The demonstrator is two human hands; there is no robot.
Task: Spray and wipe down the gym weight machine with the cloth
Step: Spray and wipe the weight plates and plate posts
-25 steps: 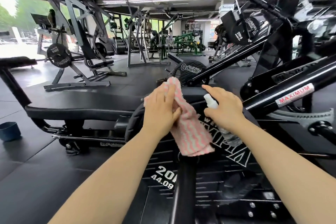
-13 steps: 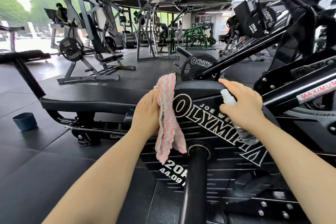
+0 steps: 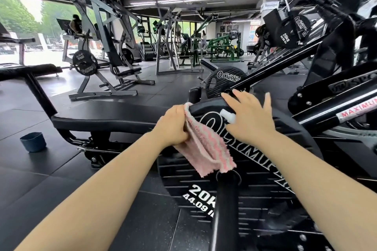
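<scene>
Left hand [image 3: 173,126]: grip clenched on pink cloth [image 3: 206,149], against weight plate [image 3: 265,169] edge. Right hand [image 3: 252,117]: fingers splayed, spray bottle [image 3: 227,115] beneath palm.

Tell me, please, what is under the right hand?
Under the right hand a white spray bottle cap pokes out at the thumb side, over the black weight plate. The bottle's body is covered by the palm, so its grip cannot be seen.

Black rubber floor [image 3: 51,179], grey machines [image 3: 106,51], window [image 3: 26,26] left w/ daylight, ceiling strip lights [image 3: 163,2].
</scene>
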